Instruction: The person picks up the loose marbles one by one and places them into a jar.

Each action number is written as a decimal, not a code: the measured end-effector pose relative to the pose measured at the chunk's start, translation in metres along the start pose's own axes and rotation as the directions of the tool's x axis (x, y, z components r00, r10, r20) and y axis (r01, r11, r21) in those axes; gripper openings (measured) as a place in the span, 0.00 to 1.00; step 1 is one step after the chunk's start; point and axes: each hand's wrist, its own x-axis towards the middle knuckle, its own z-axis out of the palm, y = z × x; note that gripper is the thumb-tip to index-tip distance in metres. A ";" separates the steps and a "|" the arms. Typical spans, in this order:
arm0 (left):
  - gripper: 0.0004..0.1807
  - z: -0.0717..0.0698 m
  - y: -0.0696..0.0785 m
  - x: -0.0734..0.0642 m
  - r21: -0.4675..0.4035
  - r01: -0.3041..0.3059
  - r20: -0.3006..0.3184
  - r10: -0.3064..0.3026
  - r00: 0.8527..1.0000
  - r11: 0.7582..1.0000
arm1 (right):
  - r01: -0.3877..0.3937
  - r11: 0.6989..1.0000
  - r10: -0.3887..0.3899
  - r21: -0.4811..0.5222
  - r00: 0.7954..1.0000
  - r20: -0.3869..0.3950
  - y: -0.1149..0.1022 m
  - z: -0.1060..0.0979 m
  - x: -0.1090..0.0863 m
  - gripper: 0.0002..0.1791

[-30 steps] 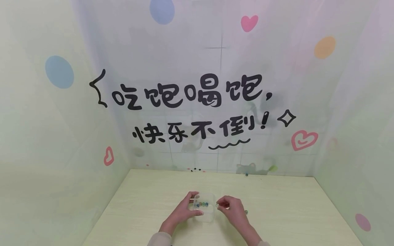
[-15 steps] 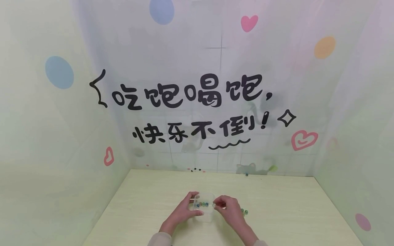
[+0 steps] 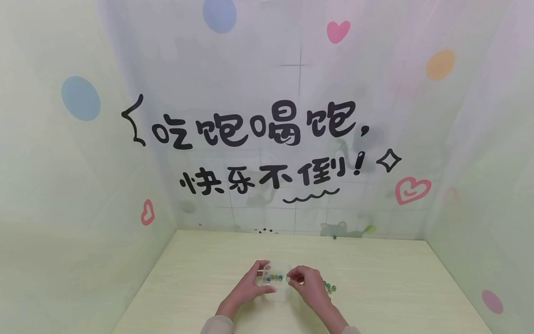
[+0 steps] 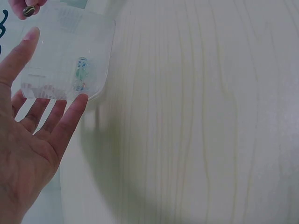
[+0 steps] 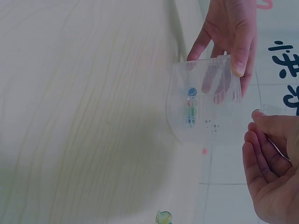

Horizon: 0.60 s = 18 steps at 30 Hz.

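Note:
My left hand [image 3: 249, 286] grips a clear plastic box [image 3: 278, 295] from its left side, thumb at the near side and fingers round the far side. Inside it, several coloured marbles [image 3: 276, 278] form a row, also visible through the box wall [image 4: 110, 56] in the left wrist view. At the box's right side, my right hand [image 3: 310, 284] pinches one marble [image 3: 288, 279] between thumb and fingertips. That marble [image 4: 29, 10] looks dark with pale stripes in the left wrist view; the right wrist view mostly hides it behind the thumb [image 5: 266, 119].
Several greenish marbles [image 3: 331, 288] lie on the pale wooden table [image 3: 388, 287] just right of my right hand. A single marble [image 3: 334, 237] sits at the table's back edge. Printed fabric walls [image 3: 250, 208] enclose the table at the back and both sides.
My right hand has moved a little left with the pinched marble, up to the box's right side. More of the loose marbles show beside it. The left hand and box stay put.

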 end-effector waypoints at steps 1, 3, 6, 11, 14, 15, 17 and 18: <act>0.44 0.000 0.000 0.000 -0.002 0.002 0.000 -0.002 1.000 1.000 | -0.002 1.000 0.002 0.001 1.000 0.002 0.000 0.000 0.000 0.06; 0.44 0.000 0.000 0.000 -0.005 0.004 0.000 -0.004 1.000 1.000 | -0.004 1.000 0.004 0.005 1.000 0.004 -0.001 0.000 0.000 0.06; 0.44 0.000 0.000 0.000 -0.004 0.002 0.000 -0.002 1.000 1.000 | -0.006 1.000 0.006 0.004 1.000 0.003 -0.001 0.001 0.000 0.06; 0.44 0.000 -0.001 0.001 0.000 -0.007 -0.003 0.007 1.000 1.000 | -0.006 1.000 0.006 0.001 1.000 0.001 -0.001 0.002 -0.001 0.06; 0.44 0.000 -0.002 0.001 0.017 -0.009 -0.004 0.009 1.000 1.000 | -0.003 1.000 0.003 -0.006 1.000 -0.003 -0.002 0.001 -0.001 0.07; 0.44 0.000 -0.001 0.001 0.020 -0.008 -0.004 0.008 1.000 1.000 | -0.001 1.000 0.001 -0.006 1.000 -0.005 -0.002 0.001 -0.002 0.07; 0.44 0.000 -0.001 0.001 0.019 -0.004 -0.004 0.004 1.000 1.000 | 0.001 1.000 -0.001 -0.009 1.000 -0.008 -0.002 0.001 -0.002 0.07; 0.44 0.000 -0.001 0.001 0.016 -0.002 -0.003 0.002 1.000 1.000 | 0.000 1.000 0.000 -0.010 1.000 -0.010 -0.002 0.001 -0.002 0.07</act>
